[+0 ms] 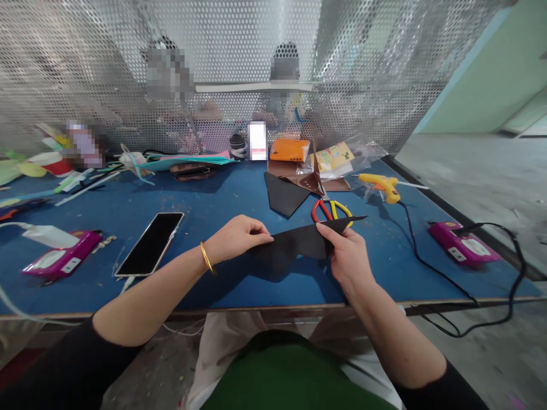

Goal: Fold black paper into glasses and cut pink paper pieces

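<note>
A thin black sheet piece (301,242) is held just above the blue table (213,193) near its front edge. My left hand (235,238) pinches its left end, and a gold bangle sits on that wrist. My right hand (348,253) grips its right part, with a narrow pointed tip sticking out to the right. Red and yellow scissors (330,210) lie on the table just behind the sheet. Another black piece (284,193) lies further back, next to brown pieces (305,176).
A phone (150,243) lies face up at left, near a magenta box (60,259). A yellow glue gun (382,185) with a black cord and a second magenta box (464,244) sit at right. Craft clutter lines the perforated metal screen (239,62), with people behind it.
</note>
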`<state>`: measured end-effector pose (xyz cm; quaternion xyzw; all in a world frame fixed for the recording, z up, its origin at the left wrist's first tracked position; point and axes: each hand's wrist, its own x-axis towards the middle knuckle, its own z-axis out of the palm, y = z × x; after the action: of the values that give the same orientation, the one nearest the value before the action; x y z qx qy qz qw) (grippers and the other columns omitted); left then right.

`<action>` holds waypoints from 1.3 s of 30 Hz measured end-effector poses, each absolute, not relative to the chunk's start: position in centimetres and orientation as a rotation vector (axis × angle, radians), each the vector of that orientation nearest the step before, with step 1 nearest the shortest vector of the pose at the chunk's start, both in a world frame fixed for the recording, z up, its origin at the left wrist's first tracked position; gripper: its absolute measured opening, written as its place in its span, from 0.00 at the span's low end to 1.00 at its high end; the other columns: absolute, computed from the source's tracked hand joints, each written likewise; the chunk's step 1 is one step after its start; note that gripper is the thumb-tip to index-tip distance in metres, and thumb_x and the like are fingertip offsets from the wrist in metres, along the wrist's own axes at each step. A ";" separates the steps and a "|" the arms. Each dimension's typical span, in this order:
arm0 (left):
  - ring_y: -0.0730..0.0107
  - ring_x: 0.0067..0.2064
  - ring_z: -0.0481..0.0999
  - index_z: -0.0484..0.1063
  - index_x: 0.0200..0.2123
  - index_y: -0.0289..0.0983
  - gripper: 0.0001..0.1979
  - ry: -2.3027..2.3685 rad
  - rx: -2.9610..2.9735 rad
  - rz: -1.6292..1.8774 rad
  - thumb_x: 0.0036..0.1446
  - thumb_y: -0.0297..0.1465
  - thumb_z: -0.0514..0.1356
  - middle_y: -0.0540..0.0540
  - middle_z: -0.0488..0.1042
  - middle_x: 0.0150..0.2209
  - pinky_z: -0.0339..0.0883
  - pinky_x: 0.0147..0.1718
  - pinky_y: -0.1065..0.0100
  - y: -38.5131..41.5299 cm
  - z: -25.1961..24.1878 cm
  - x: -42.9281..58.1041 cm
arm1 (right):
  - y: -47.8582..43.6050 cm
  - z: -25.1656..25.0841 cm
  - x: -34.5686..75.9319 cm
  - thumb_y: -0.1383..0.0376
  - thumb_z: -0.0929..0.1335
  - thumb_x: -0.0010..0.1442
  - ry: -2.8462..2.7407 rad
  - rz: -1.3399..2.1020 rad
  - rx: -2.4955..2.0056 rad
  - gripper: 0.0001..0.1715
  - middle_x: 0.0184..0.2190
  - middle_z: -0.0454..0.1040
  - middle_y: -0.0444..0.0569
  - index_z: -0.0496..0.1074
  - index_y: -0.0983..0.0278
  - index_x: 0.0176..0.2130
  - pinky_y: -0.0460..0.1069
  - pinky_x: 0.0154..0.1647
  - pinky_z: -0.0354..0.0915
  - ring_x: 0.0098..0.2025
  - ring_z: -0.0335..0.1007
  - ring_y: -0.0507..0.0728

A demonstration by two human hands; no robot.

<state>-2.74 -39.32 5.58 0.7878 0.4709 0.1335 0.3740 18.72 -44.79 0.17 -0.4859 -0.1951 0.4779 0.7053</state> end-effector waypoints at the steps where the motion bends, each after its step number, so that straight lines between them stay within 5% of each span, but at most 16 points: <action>1: 0.70 0.27 0.68 0.78 0.26 0.38 0.13 1.197 2.001 0.337 0.53 0.40 0.62 0.50 0.74 0.23 0.57 0.27 0.69 -39.3 5.5 -2.9 | -44.8 0.2 18.8 0.65 0.81 0.34 -0.431 1.062 -1.087 0.16 0.24 0.81 0.46 0.80 0.65 0.27 0.49 0.29 0.75 0.24 0.76 0.55; 20: 0.74 0.24 0.66 0.72 0.23 0.38 0.12 1.175 1.714 0.282 0.44 0.39 0.67 0.54 0.68 0.21 0.60 0.25 0.71 -39.7 5.3 -5.1 | -45.3 -0.7 19.4 0.65 0.82 0.34 -0.424 1.129 -1.143 0.18 0.24 0.81 0.48 0.78 0.65 0.28 0.50 0.25 0.74 0.23 0.77 0.57; 39: 0.77 0.22 0.66 0.75 0.25 0.36 0.11 1.199 1.609 0.249 0.44 0.38 0.68 0.50 0.73 0.22 0.62 0.23 0.72 -38.2 6.5 -7.0 | -45.4 -0.5 20.2 0.66 0.81 0.38 -0.360 1.194 -1.173 0.16 0.22 0.80 0.47 0.76 0.65 0.28 0.47 0.19 0.71 0.22 0.75 0.55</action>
<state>-7.05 -38.18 6.47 0.6741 0.5027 0.1043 0.5311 20.15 -45.37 -0.46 -0.5175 -0.1587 0.5265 0.6556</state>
